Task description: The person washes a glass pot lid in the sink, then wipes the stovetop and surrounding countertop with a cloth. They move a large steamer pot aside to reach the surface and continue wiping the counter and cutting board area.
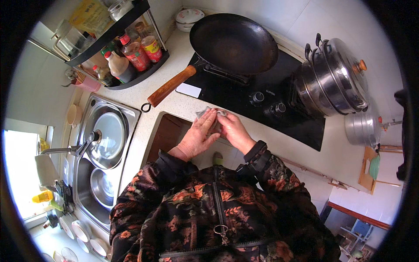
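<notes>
My left hand [198,136] and my right hand [234,129] are together in front of my chest, at the counter's front edge. Between them is a crumpled greyish cloth [221,113], partly hidden by the fingers. The left fingers lie flat over it, thumb apart; the right fingers curl around its other side. Beyond the hands a black wok [234,44] with a wooden handle [172,85] sits on the left of a black gas stove [262,88]. The handle points toward the sink side.
A steel steamer pot [330,78] stands on the stove's right side. At left, a double steel sink [131,122] holds a glass lid [109,136] and a metal bowl [103,186]. A corner rack [137,77] carries bottles. An opening with a brown panel [168,137] lies beside my left hand.
</notes>
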Available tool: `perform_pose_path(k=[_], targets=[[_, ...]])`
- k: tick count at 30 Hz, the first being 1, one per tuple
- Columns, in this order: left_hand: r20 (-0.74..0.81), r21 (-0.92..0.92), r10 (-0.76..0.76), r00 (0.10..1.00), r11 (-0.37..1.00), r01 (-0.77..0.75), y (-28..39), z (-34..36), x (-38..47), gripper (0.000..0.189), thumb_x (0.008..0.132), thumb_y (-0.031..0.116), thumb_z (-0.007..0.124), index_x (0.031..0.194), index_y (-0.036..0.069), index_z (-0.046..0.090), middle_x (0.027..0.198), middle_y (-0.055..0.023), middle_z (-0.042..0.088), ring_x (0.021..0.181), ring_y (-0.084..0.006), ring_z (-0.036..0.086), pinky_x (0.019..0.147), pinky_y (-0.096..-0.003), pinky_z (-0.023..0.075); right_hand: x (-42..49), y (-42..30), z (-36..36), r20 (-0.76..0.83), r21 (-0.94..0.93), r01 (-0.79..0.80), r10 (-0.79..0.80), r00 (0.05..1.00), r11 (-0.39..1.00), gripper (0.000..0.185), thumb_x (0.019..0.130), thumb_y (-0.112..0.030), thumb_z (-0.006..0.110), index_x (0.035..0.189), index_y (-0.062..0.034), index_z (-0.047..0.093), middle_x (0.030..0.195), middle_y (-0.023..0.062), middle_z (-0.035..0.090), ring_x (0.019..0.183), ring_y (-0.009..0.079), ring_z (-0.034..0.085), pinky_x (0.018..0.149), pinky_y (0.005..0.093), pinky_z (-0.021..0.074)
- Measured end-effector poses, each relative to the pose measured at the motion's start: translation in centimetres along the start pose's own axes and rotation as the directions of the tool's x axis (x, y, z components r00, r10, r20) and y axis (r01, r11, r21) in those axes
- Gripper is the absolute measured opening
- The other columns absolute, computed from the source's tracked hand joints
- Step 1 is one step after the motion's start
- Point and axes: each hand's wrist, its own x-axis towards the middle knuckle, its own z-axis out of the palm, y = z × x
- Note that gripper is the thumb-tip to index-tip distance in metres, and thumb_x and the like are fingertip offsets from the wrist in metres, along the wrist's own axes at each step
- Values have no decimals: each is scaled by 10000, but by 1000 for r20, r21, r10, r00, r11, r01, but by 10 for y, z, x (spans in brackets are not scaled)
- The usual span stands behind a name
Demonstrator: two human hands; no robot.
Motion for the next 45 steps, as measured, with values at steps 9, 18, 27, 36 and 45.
perform_pose_path(k=[9,18,27,36,45], targets=[[-38,298,-98,994,949,105,-42,-11,-42,532,843,158,636,1340,62,470,1459,-168,360,1366,-304,329,1099,-501,251,11,-23,-69,162,-957,51,-379,911,-285,649,877,-266,610,1420,-31,342,1440,261,348,1357,371,325,1099,406,282],[-298,527,-434,850,668,526,-138,-67,-115,842,836,265,635,1466,-18,154,1534,-221,138,1437,-337,119,1129,-541,131,66,20,-74,95,-917,-56,-352,931,-395,786,928,-418,494,1458,52,152,1523,273,109,1429,393,71,1151,489,63],[-176,556,-518,837,650,519,-196,-84,-144,922,805,450,622,1435,-79,207,1527,-248,140,1433,-385,87,1107,-604,87,158,43,-20,83,-893,-87,-353,932,-442,936,875,-530,494,1434,118,115,1496,340,88,1412,452,56,1142,522,41],[-102,501,-536,838,700,509,-221,-104,-146,951,843,614,469,1432,-89,215,1530,-260,119,1437,-392,62,1092,-620,26,279,59,32,271,-888,97,-342,900,-449,1064,810,-631,546,1438,109,109,1490,357,63,1406,470,47,1135,537,74],[-102,517,-539,836,689,507,-228,-103,-143,967,843,643,434,1438,-83,207,1531,-260,116,1438,-389,56,1093,-610,6,341,43,47,171,-907,11,-344,923,-421,1049,840,-661,478,1438,111,97,1495,351,55,1417,441,24,1147,504,26]])
